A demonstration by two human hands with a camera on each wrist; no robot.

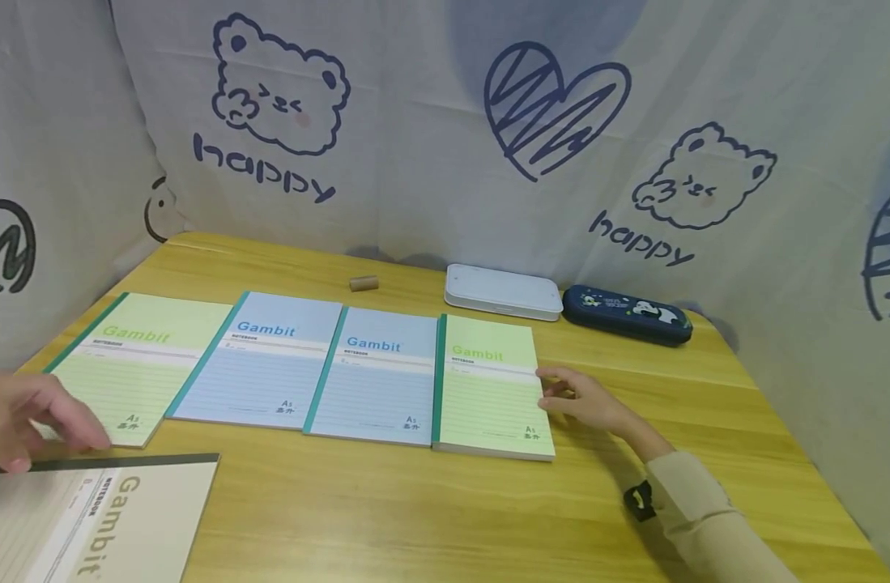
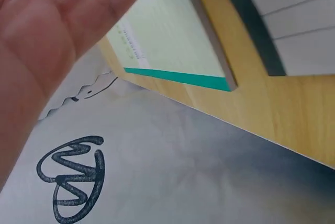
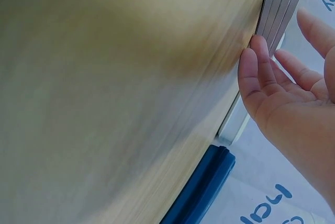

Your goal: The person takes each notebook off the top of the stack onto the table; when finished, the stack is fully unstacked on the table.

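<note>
In the head view, four notebook positions form a row: a green notebook point(image 1: 142, 376) at the left, a blue notebook point(image 1: 258, 376), a second blue notebook point(image 1: 379, 389), and a green notebook point(image 1: 488, 397) at the right. A beige notebook point(image 1: 160, 506) lies turned sideways at the front left. My left hand point(image 1: 40, 409) hovers over the near edge of the left green notebook, its fingers loosely bent and holding nothing. With relaxed fingers, my right hand point(image 1: 586, 401) touches the right green notebook's side. Stacked page edges point(image 3: 277, 9) show there in the right wrist view.
Along the back of the wooden table point(image 1: 634, 526) lie a small brown cylinder point(image 1: 364, 283), a white case point(image 1: 503, 290) and a dark blue pencil case point(image 1: 627, 314) with a panda picture. A printed white cloth point(image 1: 415, 146) hangs behind the table.
</note>
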